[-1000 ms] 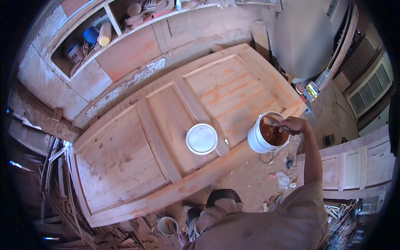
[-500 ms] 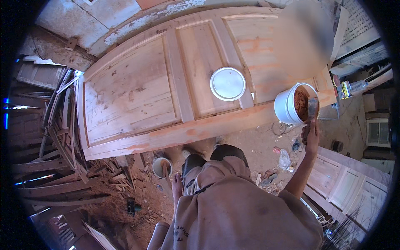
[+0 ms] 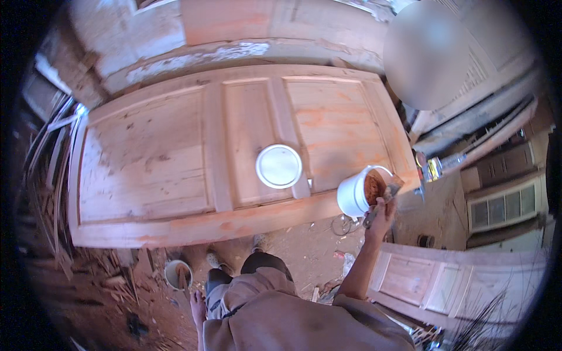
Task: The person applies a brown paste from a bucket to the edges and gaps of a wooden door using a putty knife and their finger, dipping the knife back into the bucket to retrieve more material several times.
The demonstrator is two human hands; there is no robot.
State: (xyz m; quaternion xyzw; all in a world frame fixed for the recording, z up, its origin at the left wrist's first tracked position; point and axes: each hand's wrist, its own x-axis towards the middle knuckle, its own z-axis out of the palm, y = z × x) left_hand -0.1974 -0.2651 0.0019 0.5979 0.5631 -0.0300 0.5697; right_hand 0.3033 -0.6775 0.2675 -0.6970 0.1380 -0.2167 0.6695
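Note:
My right hand (image 3: 381, 215) is closed around the handle of a putty knife (image 3: 393, 188). The knife's blade is tilted at the right side of a white bucket (image 3: 352, 198). Reddish-brown paste (image 3: 373, 186) fills much of that bucket, which stands at the right front part of a wooden panelled door (image 3: 252, 222). Low beside my body, my left hand (image 3: 198, 307) is closed on a narrow stick-like tool (image 3: 185, 279), whose kind I cannot make out. From above, that tool overlaps a smaller pale bucket (image 3: 171, 275) on the floor.
A round white lid (image 3: 279, 166) lies on the door's middle panel. Orange-brown smears mark the door. Another panelled door (image 3: 410, 278) lies at right, with a glazed frame (image 3: 504, 209) beyond. Scrap wood (image 3: 47, 193) piles up at left. A yellow-labelled container (image 3: 432, 169) sits past the door's right end.
The view has shifted, so the door, lid and bucket appear lower and further left. The putty knife's blade has tilted to the right at the bucket. My left hand stays low.

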